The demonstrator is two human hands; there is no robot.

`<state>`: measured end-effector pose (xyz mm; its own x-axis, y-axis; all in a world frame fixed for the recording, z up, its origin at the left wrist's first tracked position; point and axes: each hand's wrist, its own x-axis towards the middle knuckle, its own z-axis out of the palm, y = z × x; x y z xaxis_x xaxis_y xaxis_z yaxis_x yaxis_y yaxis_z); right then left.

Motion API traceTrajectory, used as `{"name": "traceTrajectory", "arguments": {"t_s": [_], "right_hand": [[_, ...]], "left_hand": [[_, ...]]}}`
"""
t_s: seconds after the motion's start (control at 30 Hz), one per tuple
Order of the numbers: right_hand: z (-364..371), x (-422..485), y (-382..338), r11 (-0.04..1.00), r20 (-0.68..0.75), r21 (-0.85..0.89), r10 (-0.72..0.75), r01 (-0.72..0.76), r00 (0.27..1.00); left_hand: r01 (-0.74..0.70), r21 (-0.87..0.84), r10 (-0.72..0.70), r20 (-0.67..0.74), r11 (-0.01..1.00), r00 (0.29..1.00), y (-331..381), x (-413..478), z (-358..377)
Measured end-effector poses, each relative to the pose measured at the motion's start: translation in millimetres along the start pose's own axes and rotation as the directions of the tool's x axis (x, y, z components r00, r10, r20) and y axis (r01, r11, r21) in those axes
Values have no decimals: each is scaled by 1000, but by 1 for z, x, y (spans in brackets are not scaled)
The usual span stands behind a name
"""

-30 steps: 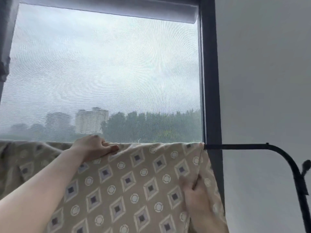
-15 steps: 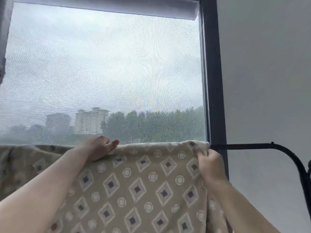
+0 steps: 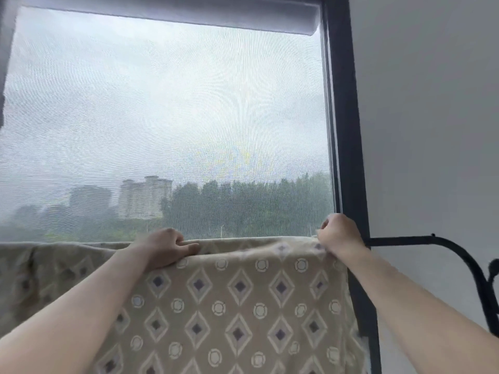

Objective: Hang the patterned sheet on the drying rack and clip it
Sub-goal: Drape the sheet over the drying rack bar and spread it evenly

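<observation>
A beige patterned sheet with dark diamonds and white rings hangs over the black bar of the drying rack, which shows bare only to the right of the cloth. My left hand lies over the sheet's top fold, fingers curled onto the far side. My right hand is closed on the sheet's upper right corner, lifting it slightly above the bar. No clip is visible.
A mesh-screened window fills the view behind the rack, with a dark frame post just behind my right hand. A grey wall stands at right. The rack bar bends downward at the far right.
My right hand rose from the sheet's lower right edge to its top right corner and now pinches it above the bar. My left hand stayed on the top fold.
</observation>
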<state>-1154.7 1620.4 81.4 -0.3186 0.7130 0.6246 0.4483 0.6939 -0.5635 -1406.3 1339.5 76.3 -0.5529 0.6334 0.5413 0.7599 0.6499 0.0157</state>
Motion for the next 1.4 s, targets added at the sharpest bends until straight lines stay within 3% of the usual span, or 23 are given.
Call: {"name": "traceTrajectory", "arguments": {"t_s": [0.17, 0.27, 0.4, 0.5, 0.63, 0.73, 0.8, 0.87, 0.97, 1.03, 1.17, 1.3, 1.4], "right_hand": [[0, 12, -20, 971, 138, -234, -15, 47, 990], [7, 13, -21, 942, 128, -333, -8, 51, 992], [17, 14, -17, 867, 106, -482, -89, 129, 990], [23, 16, -14, 826, 114, -532, -145, 183, 983], [25, 12, -2, 833, 71, -505, -223, 228, 972], [35, -16, -2, 820, -146, -401, -498, 409, 855], [44, -40, -16, 766, -24, -318, -595, 559, 803], [53, -53, -32, 749, 165, -273, -582, 604, 797], [59, -52, -43, 729, 152, -264, -615, 632, 773], [61, -47, -42, 742, 152, -306, -580, 596, 800], [51, -38, -48, 730, 285, -354, -511, 584, 811], [43, -25, -68, 773, 494, -361, -315, 521, 810], [45, -17, -77, 852, 562, -310, -194, 422, 804]], "left_hand": [[-15, -40, 18, 84, 999, 996, -3, 9, -4], [-63, -20, 63, 36, 998, 997, -8, 5, -1], [-127, 103, 136, -87, 986, 987, -15, 6, 6], [-121, 104, 134, -123, 987, 983, -20, 9, 13], [-90, 51, 96, -113, 995, 989, -22, 13, 15], [-72, -27, 69, -85, 997, 994, -27, 17, 17], [-75, -34, 72, -83, 997, 994, -24, 18, 16], [-84, -20, 82, -97, 996, 992, -17, 16, 15], [-93, 46, 99, -132, 995, 986, -19, 11, 13], [-110, 115, 127, -151, 987, 980, -28, 7, 16], [-104, 105, 125, -214, 989, 969, -37, -4, 20], [-37, -11, 36, -27, 999, 999, -35, 1, 10], [31, -67, -21, 149, 997, 989, -28, 6, 4]]}}
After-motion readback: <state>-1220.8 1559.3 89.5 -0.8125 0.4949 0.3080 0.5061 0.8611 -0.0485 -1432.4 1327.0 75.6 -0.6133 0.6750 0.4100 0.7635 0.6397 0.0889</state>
